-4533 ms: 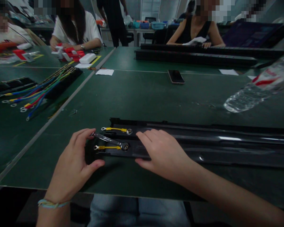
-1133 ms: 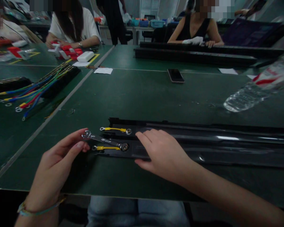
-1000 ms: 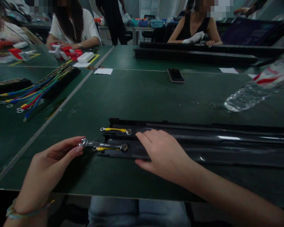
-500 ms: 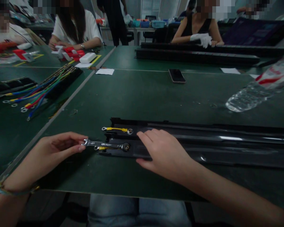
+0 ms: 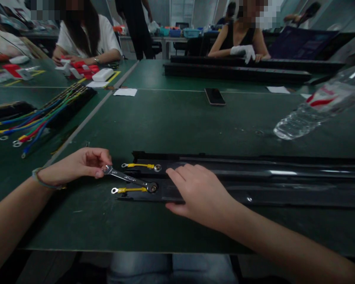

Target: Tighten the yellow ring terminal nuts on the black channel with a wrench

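My left hand (image 5: pixel 90 163) pinches the open end of a combination wrench (image 5: pixel 128 179). The wrench's ring end sits around a fastener on the near black channel (image 5: pixel 171 192), at the end of a short yellow wire with a ring terminal (image 5: pixel 133 190). A second yellow wire (image 5: pixel 140 166) lies on the far black channel (image 5: pixel 225 167), fixed by a bolt (image 5: pixel 157 168). My right hand (image 5: pixel 198 189) lies across the near channel, fingers closed over it and holding it against the table; its fingertips reach toward the far channel.
Bundles of coloured wires with ring terminals (image 5: pixel 44 122) lie on the left. Further back are a phone (image 5: pixel 215 96) and long black channels (image 5: pixel 236 74) by a gloved co-worker. A water bottle (image 5: pixel 316 102) is at the right. People sit across the green table (image 5: pixel 171 122).
My left hand has swung the wrench's open end away from me, so the wrench now slants and uncovers the near yellow wire. My right hand stays on the channel. The view has shifted slightly.
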